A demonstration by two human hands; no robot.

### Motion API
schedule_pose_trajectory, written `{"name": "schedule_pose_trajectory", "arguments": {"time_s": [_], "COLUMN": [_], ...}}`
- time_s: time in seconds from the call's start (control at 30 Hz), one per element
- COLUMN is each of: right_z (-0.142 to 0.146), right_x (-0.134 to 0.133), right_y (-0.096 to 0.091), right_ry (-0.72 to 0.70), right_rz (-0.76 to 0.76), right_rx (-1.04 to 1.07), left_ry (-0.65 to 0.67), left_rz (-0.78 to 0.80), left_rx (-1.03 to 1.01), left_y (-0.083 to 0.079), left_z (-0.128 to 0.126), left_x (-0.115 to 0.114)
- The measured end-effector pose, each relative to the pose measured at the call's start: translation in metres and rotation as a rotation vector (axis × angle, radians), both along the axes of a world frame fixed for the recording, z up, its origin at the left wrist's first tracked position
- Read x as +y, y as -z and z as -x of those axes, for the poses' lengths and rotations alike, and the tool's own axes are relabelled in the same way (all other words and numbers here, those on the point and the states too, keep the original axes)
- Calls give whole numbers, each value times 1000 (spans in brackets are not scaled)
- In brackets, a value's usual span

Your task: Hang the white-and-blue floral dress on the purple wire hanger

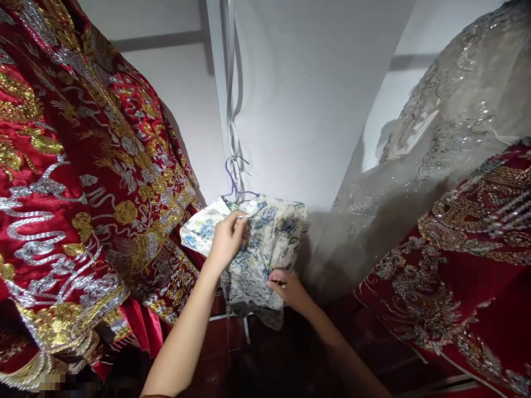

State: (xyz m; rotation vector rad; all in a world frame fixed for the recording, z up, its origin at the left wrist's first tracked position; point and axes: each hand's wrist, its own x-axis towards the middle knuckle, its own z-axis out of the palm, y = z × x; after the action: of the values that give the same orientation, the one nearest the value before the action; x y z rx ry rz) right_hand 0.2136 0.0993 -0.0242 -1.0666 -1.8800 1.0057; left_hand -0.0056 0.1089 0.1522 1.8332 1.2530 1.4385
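A small white garment with a blue floral print (269, 237) hangs on a purple wire hanger (234, 185) in front of a white wall. My left hand (226, 237) is closed in a pinch on the garment's collar, just below the hanger's hook. My right hand (288, 287) is closed on the fabric lower down, near the garment's hem. Both forearms reach up from the bottom of the view.
A red robe with gold and silver embroidery (74, 182) hangs close on the left. A pale beaded gown (448, 138) and another red embroidered garment (464, 265) hang on the right. White cords (230, 83) run down the wall to the hanger. Dark red floor lies below.
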Motion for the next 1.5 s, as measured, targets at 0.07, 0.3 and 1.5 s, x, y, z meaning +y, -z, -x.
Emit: {"name": "schedule_pose_trajectory", "arguments": {"time_s": [0.07, 0.3, 1.5], "right_z": [4, 40, 40], "right_x": [4, 20, -15], "right_y": [-20, -137, 0], "right_ry": [4, -91, -38], "right_rz": [35, -122, 521], "right_rx": [98, 414, 154], "left_ry": [-22, -75, -166], "left_rz": [-23, -74, 376], "left_rx": [-30, 122, -1189], "left_y": [-1, -14, 111], "left_z": [-6, -38, 27], "left_x": [-4, -32, -60]}}
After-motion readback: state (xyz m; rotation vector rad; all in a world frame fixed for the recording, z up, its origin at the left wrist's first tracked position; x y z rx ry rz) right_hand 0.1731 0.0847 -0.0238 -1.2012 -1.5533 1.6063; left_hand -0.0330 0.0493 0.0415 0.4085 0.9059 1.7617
